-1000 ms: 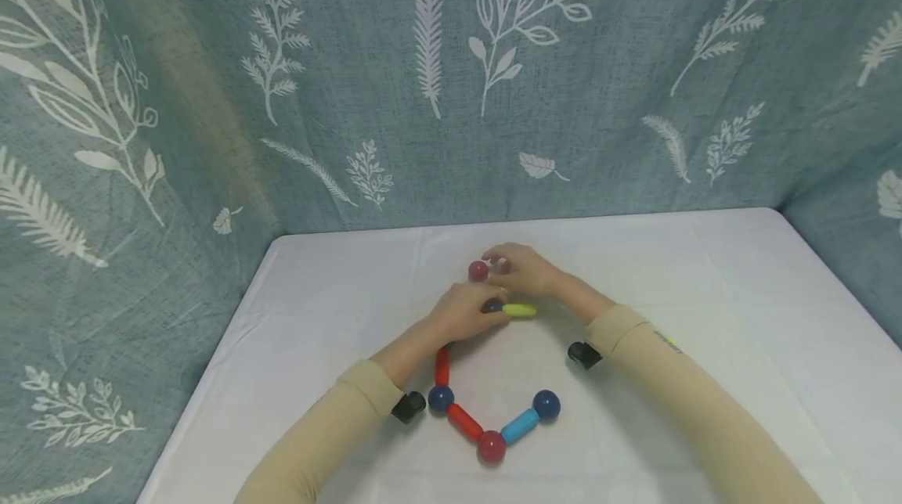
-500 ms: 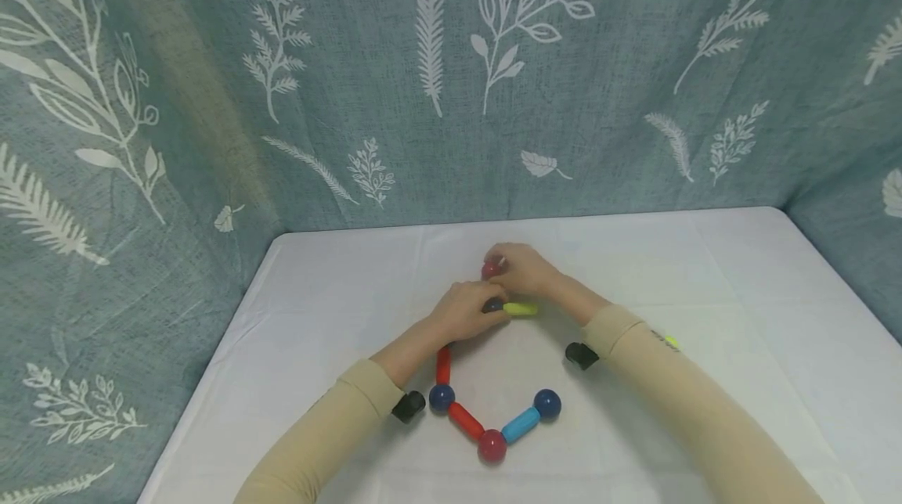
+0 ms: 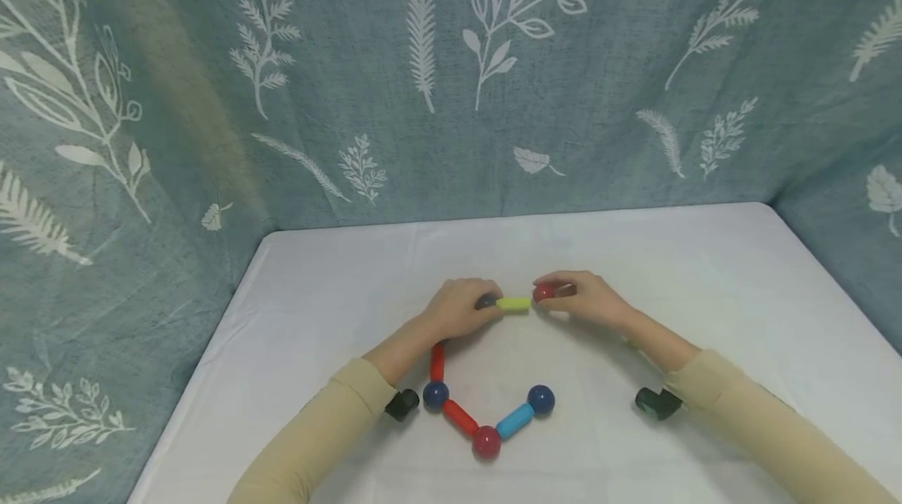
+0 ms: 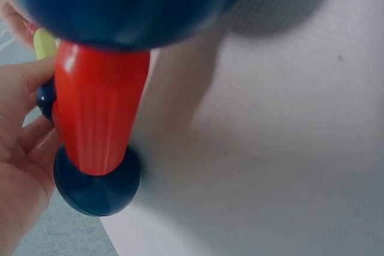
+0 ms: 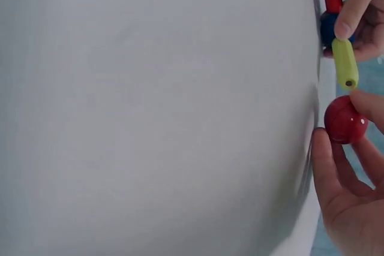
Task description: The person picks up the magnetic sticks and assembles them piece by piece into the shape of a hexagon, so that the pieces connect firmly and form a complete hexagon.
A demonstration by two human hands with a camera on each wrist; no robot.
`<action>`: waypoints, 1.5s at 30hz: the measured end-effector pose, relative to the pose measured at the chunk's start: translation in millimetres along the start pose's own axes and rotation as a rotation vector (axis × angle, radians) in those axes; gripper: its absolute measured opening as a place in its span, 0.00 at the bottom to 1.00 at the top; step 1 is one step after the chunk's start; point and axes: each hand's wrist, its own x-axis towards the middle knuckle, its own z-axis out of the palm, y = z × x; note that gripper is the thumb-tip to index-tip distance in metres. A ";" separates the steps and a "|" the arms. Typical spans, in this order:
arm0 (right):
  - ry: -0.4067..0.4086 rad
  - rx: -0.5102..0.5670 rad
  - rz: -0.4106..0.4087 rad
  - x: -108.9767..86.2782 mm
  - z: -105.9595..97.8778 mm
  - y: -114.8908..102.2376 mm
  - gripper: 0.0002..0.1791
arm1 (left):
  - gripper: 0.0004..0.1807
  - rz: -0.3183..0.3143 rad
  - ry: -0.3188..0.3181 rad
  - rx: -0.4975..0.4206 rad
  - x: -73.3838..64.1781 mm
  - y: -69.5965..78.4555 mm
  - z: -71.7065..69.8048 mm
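My left hand pinches a dark blue ball that has a yellow-green rod sticking out to the right. Just past the rod's free end, my right hand holds a red ball in its fingertips. A small gap shows between rod and ball. From the held blue ball a chain curves toward the front: red rods, blue balls, another red ball, a light blue rod and a blue end ball. The left hand hides part of this chain.
A white cloth-covered table lies under everything. Behind it hangs a teal curtain with white leaf prints. A black wrist camera sits by the left sleeve, and another black camera by the right one.
My right hand has taken hold of the loose red ball behind the left hand and carried it rightward and nearer, to the yellow-green rod's end. The left hand stays in place.
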 end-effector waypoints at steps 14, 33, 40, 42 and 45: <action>0.006 0.052 -0.010 -8.4 8.3 -0.8 0.22 | 0.14 -0.041 -0.001 -0.017 -1.0 1.4 1.4; -0.021 0.100 0.005 -10.2 7.3 0.5 0.25 | 0.25 0.027 -0.177 0.108 30.6 34.6 -2.7; -0.075 -0.045 -0.078 -36.7 -29.3 6.0 0.21 | 0.21 0.064 -0.210 0.103 37.9 41.6 -0.2; -0.089 -0.160 -0.105 -49.2 -45.2 10.5 0.19 | 0.20 0.074 -0.210 0.093 36.6 41.3 -0.3; -0.132 -0.270 -0.110 -68.6 -63.9 18.7 0.18 | 0.20 0.083 -0.203 0.076 34.2 40.1 -1.0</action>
